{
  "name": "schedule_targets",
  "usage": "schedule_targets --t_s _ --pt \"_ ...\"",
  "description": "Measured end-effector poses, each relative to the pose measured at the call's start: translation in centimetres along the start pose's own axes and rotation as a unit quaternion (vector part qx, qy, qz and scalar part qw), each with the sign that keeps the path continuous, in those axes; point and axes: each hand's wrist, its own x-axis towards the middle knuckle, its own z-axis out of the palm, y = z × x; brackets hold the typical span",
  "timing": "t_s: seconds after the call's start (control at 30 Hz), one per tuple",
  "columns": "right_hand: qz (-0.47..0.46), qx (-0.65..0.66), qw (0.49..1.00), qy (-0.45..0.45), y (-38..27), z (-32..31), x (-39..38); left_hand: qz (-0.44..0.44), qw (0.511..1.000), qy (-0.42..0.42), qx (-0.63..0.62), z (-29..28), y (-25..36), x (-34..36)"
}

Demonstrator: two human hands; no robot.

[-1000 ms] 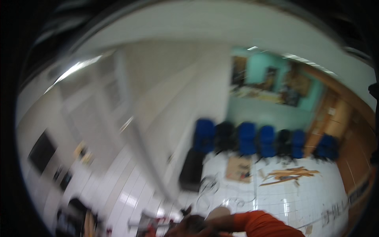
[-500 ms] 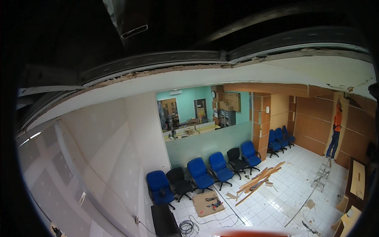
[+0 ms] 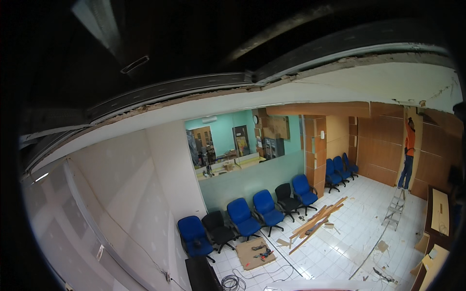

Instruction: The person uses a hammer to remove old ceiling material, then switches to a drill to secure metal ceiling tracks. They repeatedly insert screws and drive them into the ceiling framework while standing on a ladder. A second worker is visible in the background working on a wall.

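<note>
Your view is sharp, free of the blur of a second ago, and takes in more of the dark ceiling cavity (image 3: 184,39), its metal framing (image 3: 179,87) and, at right, a co-worker (image 3: 409,145) on a stepladder (image 3: 394,212). The orange sleeve is gone from your lower edge. Since half a second ago, the narrow overhead loop (image 3: 135,65) sits lower and further left.

black bench (image 3: 202,272) partly below frame

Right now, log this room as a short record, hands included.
Left hand: not in view
Right hand: not in view
Co-worker: orange top, on a stepladder, arm raised
Floor: wood strips loosely piled; tools on cardboard; coiled cable
Seating: blue chairs, black chairs
Ceiling: pale panel, ragged edge
</note>
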Motion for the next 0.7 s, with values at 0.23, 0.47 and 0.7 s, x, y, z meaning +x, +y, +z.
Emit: schedule_targets --t_s 0.23,0.47,0.7 --pt "-0.11 0.016 0.993 0.047 0.7 -0.1 -2.3 -0.059 0.995 0.034 -0.078 3.3 1.9 3.8" --pt "-0.106 -0.021 0.979 0.174 2.6 1.2 -4.0 -0.026 0.998 -0.047 0.017 6.9 0.3 2.4" --pt "-0.231 -0.114 0.935 0.245 0.5 -2.3 -4.1 0.033 0.963 -0.266 0.011 8.9 1.6 3.7"
